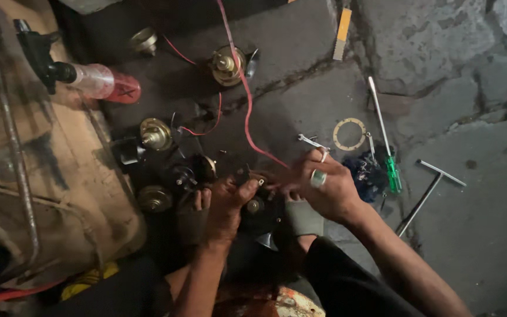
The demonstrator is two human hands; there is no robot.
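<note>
- Left hand [225, 205] curled around a dark round part [257, 210] with a small brass-coloured stud at its centre, thumb pressed over the top, fingers wrapped under; closed on it, held low at the middle of the view, just above the knees.
- Right hand [323, 185] half closed, fingertips pinched at the near end of a red wire [246, 94] right beside the dark round part; silver ring on one finger, another on the raised index.
- Red wire thin and glossy, running up and away from the fingers in a long curve toward the top edge.
- Spray bottle [92, 79] lying on its side at upper left: black trigger head, clear body, red band around the base end with a dark mark on it.
- Brass-toned round fittings [155, 134] scattered over the dark floor left of the hands, dull metal, domed, some with a centre stud.
- Flat ring gasket [349, 134] pale tan, thin, lying on cracked grey stone above the right hand.
- Small open-ended spanner [312, 141] bright metal, just beside the raised finger.
- Screwdriver [387, 149] with long steel shaft and translucent green handle, lying to the right of the gasket.
- T-handle wrench [429, 191] grey steel, farther right, well apart from the hands.
- Yellow strip [342, 32] narrow, rectangular, flat on the stone near the top edge.
- Worn brown board [60, 176] at left, smeared with black grime.
</note>
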